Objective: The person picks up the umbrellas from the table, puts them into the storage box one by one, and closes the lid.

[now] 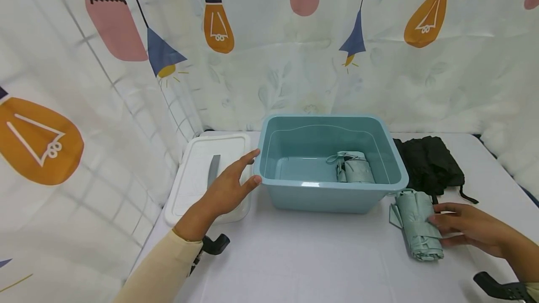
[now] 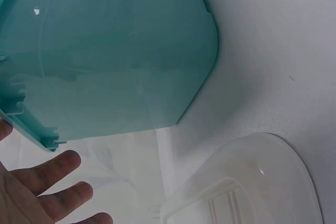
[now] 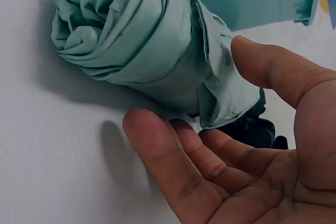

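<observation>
A pale green folded umbrella lies on the table at the right, its strap loop sticking out to the left. Beside it is my right hand, fingers and thumb spread loosely around its right side. The right wrist view has the thumb at the umbrella, with fingers low along the tabletop. My left hand reaches to the left end of a light blue plastic bin, fingers extended, fingertips right at the rim. In the left wrist view the hand is beside the bin's wall. Another pale green folded umbrella lies inside the bin.
Left of the bin lies a white lid with a grey strip on it. Black bundled fabric with a cord sits right of the bin. A patterned curtain hangs behind the white-covered table.
</observation>
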Demonstrator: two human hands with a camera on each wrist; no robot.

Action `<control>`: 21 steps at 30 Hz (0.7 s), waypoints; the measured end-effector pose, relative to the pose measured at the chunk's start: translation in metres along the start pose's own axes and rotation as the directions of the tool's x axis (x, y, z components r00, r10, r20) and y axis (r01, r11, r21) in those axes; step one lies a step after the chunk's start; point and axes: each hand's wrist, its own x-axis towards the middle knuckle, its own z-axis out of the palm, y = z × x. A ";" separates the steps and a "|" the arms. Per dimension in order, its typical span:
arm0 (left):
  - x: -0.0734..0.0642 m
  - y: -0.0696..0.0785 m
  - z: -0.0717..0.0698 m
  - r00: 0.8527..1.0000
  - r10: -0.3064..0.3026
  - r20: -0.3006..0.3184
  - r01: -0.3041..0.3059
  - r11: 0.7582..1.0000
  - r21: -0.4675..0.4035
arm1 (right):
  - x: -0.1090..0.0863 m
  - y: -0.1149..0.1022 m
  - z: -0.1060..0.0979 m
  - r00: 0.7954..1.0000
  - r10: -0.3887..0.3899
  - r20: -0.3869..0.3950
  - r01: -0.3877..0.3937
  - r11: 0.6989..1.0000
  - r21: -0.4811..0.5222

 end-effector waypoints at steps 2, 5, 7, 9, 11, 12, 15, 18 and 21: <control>0.000 0.000 0.000 1.000 0.006 -0.004 -0.006 1.000 0.004 | 0.001 -0.001 0.002 1.000 -0.004 0.003 0.004 1.000 -0.018; -0.001 -0.001 0.001 1.000 0.011 -0.008 -0.011 1.000 0.007 | 0.002 -0.003 0.003 1.000 -0.012 0.011 0.012 0.999 -0.048; -0.001 0.000 0.001 1.000 0.018 -0.008 -0.017 1.000 0.008 | 0.001 -0.005 0.003 1.000 -0.020 0.022 0.022 0.998 -0.060; -0.001 0.000 0.001 1.000 0.017 -0.009 -0.017 1.000 0.006 | 0.001 -0.006 0.003 0.999 -0.022 0.034 0.025 0.998 -0.060; -0.001 0.001 0.001 1.000 0.020 -0.010 -0.020 1.000 0.003 | 0.001 -0.007 0.004 0.998 -0.028 0.051 0.031 0.998 -0.058; -0.001 0.000 0.001 1.000 0.023 -0.010 -0.023 1.000 0.003 | 0.001 -0.008 0.004 0.998 -0.027 0.055 0.030 0.998 -0.057; -0.001 0.000 0.001 1.000 0.018 -0.011 -0.018 1.000 0.003 | 0.002 -0.009 0.006 0.998 -0.025 0.059 0.029 0.998 -0.061; -0.001 0.000 0.001 1.000 0.014 -0.010 -0.014 1.000 0.004 | 0.003 -0.010 0.008 0.998 -0.023 0.050 0.027 0.997 -0.074; -0.001 0.000 0.001 1.000 0.014 -0.011 -0.014 1.000 0.001 | 0.003 -0.014 0.012 0.999 -0.020 0.035 0.023 0.996 -0.083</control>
